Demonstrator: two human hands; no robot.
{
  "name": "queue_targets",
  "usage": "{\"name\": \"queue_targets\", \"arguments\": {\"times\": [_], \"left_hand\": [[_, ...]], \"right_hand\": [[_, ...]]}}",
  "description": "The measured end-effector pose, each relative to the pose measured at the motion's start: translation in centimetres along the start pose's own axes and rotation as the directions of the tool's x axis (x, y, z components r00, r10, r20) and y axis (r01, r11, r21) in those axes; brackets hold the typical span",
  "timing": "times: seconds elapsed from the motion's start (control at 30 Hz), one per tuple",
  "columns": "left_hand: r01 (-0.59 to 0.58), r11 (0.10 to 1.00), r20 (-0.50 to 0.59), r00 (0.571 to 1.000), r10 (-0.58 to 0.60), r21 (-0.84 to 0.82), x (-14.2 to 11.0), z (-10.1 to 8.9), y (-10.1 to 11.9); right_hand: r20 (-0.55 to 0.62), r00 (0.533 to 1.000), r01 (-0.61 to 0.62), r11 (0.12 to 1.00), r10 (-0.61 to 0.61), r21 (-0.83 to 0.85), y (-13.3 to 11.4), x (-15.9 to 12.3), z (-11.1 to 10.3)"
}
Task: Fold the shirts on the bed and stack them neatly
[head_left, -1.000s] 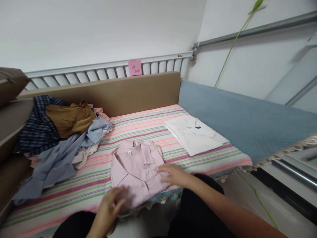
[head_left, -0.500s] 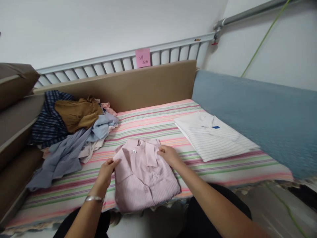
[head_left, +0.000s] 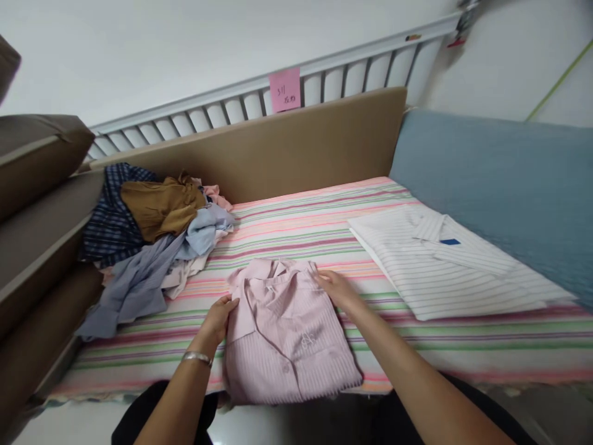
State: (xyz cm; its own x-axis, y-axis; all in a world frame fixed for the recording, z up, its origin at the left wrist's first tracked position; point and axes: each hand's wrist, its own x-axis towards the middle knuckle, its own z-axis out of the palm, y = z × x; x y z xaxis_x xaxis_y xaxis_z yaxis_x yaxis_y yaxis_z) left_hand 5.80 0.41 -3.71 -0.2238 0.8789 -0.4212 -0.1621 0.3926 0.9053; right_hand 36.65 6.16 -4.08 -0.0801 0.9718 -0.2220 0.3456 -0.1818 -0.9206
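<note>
A folded pink ribbed shirt lies at the near edge of the bed, its collar pointing away from me and a white embroidered motif on its chest. At the shirt's left collar edge, my left hand, with a silver bracelet at the wrist, pinches the fabric. My right hand has its fingers closed on the opposite shoulder by the collar; its fingertips are partly hidden in the cloth. To the right lies a folded white striped shirt with a blue label near its collar.
A heap of loose clothes lies to the left beside stacked brown cushions. A tan padded board runs along the back under a radiator bearing a pink note. A blue cushion stands at right.
The right collar flap, earlier lying over the front, is now drawn back towards the shoulder by my right hand. My left hand has slid down slightly along the shirt's edge. The view has shifted.
</note>
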Motion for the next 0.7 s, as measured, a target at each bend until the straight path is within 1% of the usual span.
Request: {"name": "queue_targets", "arguments": {"times": [0.03, 0.1, 0.17, 0.23, 0.27, 0.3, 0.33, 0.37, 0.43, 0.47, 0.5, 0.53, 0.6, 0.7], "left_hand": [[-0.012, 1.0, 0.002, 1.0, 0.012, 0.017, 0.0, 0.1, 0.1], [-0.059, 0.997, 0.008, 0.998, 0.059, 0.048, -0.2, 0.5, 0.5], [-0.144, 0.986, -0.001, 0.989, 0.145, 0.08, -0.8, 1.0, 0.8], [-0.238, 0.965, -0.024, 0.97, 0.242, 0.112, -1.9, 1.5, 0.9], [-0.288, 0.946, -0.016, 0.956, 0.293, 0.148, -2.6, 1.8, 0.8], [-0.353, 0.91, 0.026, 0.934, 0.356, 0.217, -3.3, 2.0, 0.6], [-0.432, 0.845, 0.108, 0.901, 0.421, 0.314, -3.9, 2.1, 0.3], [-0.521, 0.744, 0.218, 0.853, 0.475, 0.418, -4.5, 2.2, -0.2], [-0.669, 0.478, 0.427, 0.737, 0.524, 0.568, -5.2, 2.1, -1.3], [-0.707, 0.369, 0.488, 0.693, 0.531, 0.603, -5.3, 2.1, -1.8], [-0.722, 0.309, 0.511, 0.668, 0.541, 0.619, -5.4, 2.0, -2.4], [-0.729, 0.273, 0.518, 0.652, 0.554, 0.627, -5.3, 1.9, -2.9], [-0.741, 0.235, 0.526, 0.629, 0.572, 0.629, -5.2, 1.7, -3.6], [-0.753, 0.222, 0.533, 0.611, 0.586, 0.619, -5.0, 1.5, -4.0]], "right_hand": [[-0.019, 0.999, 0.037, 0.999, -0.037, -0.028, 0.0, 0.1, 0.2], [-0.016, 0.998, 0.066, 0.998, -0.066, -0.021, 0.1, 0.2, 0.6], [0.001, 0.997, 0.08, 0.997, -0.08, 0.009, 0.3, 0.3, 0.9], [0.019, 0.995, 0.099, 0.994, -0.1, 0.037, 0.5, 0.3, 0.9], [0.029, 0.994, 0.104, 0.993, -0.105, 0.048, 0.6, 0.4, 0.9], [0.033, 0.994, 0.107, 0.993, -0.108, 0.054, 0.7, 0.4, 0.9], [0.028, 0.994, 0.104, 0.993, -0.106, 0.052, 0.7, 0.4, 0.9], [0.016, 0.995, 0.1, 0.994, -0.101, 0.044, 0.8, 0.4, 0.8], [-0.011, 0.996, 0.088, 0.996, -0.087, 0.025, 0.9, 0.4, 0.8], [-0.021, 0.996, 0.084, 0.996, -0.083, 0.023, 0.9, 0.4, 0.7], [-0.026, 0.996, 0.084, 0.996, -0.083, 0.026, 1.0, 0.4, 0.6], [-0.024, 0.996, 0.084, 0.996, -0.084, 0.029, 1.0, 0.3, 0.5], [-0.03, 0.995, 0.091, 0.996, -0.09, 0.015, 0.8, 0.2, 0.3], [-0.116, 0.986, 0.104, 0.986, -0.119, -0.127, 0.1, 0.0, -0.1]]}}
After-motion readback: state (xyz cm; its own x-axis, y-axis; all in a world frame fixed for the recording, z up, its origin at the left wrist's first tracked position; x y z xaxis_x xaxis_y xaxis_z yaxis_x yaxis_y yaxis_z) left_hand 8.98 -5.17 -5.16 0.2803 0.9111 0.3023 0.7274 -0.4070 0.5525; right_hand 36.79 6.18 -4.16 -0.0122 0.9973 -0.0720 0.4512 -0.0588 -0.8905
